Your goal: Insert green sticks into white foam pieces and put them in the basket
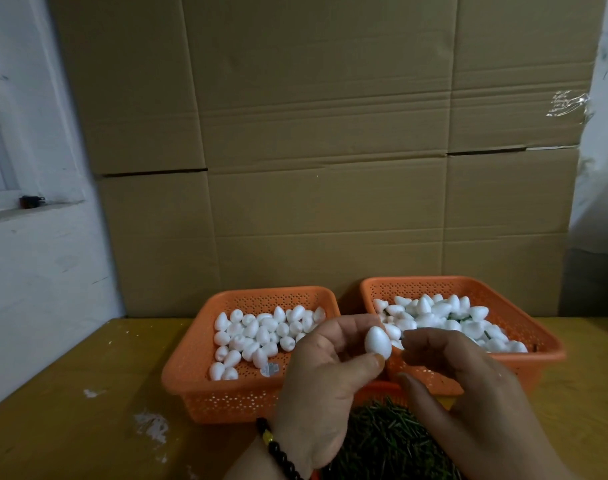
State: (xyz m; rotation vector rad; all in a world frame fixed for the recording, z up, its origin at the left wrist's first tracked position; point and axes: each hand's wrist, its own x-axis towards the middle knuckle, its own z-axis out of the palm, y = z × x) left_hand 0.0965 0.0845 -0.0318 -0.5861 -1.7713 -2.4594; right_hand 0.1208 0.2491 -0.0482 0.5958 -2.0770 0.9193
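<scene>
Judging by the baskets, the work is well along but unfinished: the right basket (538, 337) is heaped with foam pieces showing green sticks, while the left basket (188, 368) keeps many plain ones. Left hand (325, 372) has a pinching grip on one white foam piece (377, 342) above the desk (70, 393); right hand (469, 372) has its fingers curled beside it, any stick hidden. Loose green sticks (382, 441) lie below
</scene>
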